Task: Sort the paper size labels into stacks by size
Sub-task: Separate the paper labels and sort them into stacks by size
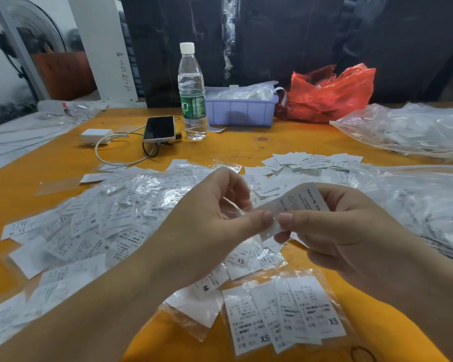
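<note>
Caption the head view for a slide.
Both hands pinch one paper size label above an orange table strewn with unsorted labels.

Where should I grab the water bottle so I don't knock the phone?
Grip the water bottle around its middle, by the green wrapper, coming from the right. It stands upright with its cap on, and the phone lies close on its left, so the right side probably gives your fingers more room.

— What does the person wear on the arms?
— Nothing — both forearms are bare up to the frame edge. The left hand (215, 220) and the right hand (351, 231) have no rings, no gloves; nails short, unpainted.
</note>
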Tool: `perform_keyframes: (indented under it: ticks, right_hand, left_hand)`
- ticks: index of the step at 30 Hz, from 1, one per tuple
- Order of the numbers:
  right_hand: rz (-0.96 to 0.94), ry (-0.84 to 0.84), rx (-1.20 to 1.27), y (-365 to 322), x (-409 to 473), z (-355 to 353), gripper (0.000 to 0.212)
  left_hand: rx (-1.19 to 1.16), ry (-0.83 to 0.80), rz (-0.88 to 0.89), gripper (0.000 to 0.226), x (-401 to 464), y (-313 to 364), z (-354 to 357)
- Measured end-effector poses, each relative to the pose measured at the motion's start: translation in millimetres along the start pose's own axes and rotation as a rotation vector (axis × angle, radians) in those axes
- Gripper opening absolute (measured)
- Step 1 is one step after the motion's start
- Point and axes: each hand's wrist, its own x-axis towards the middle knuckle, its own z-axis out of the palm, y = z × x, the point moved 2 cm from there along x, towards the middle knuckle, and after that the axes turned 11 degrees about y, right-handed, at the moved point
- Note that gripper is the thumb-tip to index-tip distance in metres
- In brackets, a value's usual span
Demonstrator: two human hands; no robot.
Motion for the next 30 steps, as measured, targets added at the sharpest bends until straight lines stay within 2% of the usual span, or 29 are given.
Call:
perform_keyframes:
  ticks: [4, 10, 13, 15, 18, 20, 22, 26, 30]
  right_hand:
    - [0.029, 0.033, 0.040, 3.2, -0.3, 2.9, 0.011]
    - [0.099, 0.111, 0.158, 5.4, 2.2, -2.9, 0.035]
    - [0.113, 0.098, 0.206, 4.0, 2.8, -3.5, 0.045]
    - [0.098, 0.065, 0.226, 1.3, 3.4, -3.8, 0.043]
    - [0.009, 0.021, 0.112, -2.7, 3.5, -4.0, 0.030]
    - [-0.063, 0.066, 0.015, -3.5, 3.1, -5.2, 0.035]
    - [-0.139, 0.111, 0.002, -5.3, 1.3, -4.4, 0.028]
    - [-0.329, 0.191, -0.067, -6.8, -1.2, -4.6, 0.014]
    - [-0.438, 0.264, -0.155, -7.0, -2.3, -7.1, 0.014]
  left_hand:
    - [0.200, 0.071, 0.191, 0.015, -3.4, 6.8, 1.8]
    - [0.257, -0.025, 0.288, 0.033, -6.5, 10.1, 2.6]
    - [0.248, -0.008, 0.311, 0.016, -7.2, 11.5, 3.3]
    - [0.188, -0.011, 0.279, 0.008, -7.2, 12.0, 3.0]
    - [0.051, -0.037, 0.163, 0.010, -5.2, 11.3, -0.6]
    - [-0.054, -0.059, 0.074, 0.012, -1.7, 10.1, -3.1]
    - [-0.152, -0.070, 0.018, 0.019, 0.9, 9.4, -4.2]
    - [-0.305, -0.098, -0.046, 0.023, 1.3, 8.3, -4.1]
    - [-0.372, -0.095, -0.091, 0.019, 1.0, 7.5, -3.4]
